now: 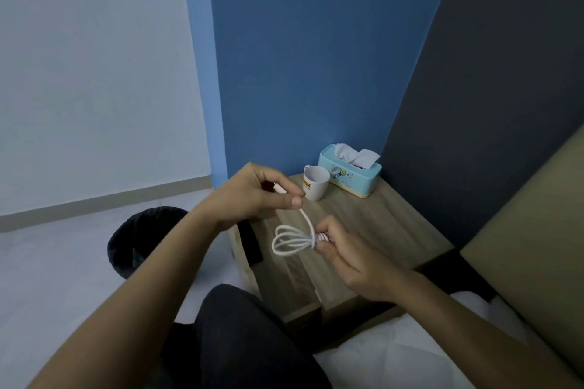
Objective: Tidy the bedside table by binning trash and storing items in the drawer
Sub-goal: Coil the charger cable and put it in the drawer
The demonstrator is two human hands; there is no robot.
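Observation:
A white cable [292,240] is held above the wooden bedside table [373,230]. My right hand [350,257] pinches its folded loops together at one end. My left hand [252,196] grips the cable's loose end, plug between finger and thumb, just above and left of the loops. A short stretch of cable runs between the two hands. At the back of the table stand a white mug [315,182] and a light blue tissue box [349,172] with a tissue sticking out.
A black bin [142,240] with a dark liner stands on the pale floor left of the table. A dark flat object [251,243] lies at the table's left edge. My dark-clothed knee [240,331] is in front; white bedding [410,354] and a tan headboard [531,246] lie right.

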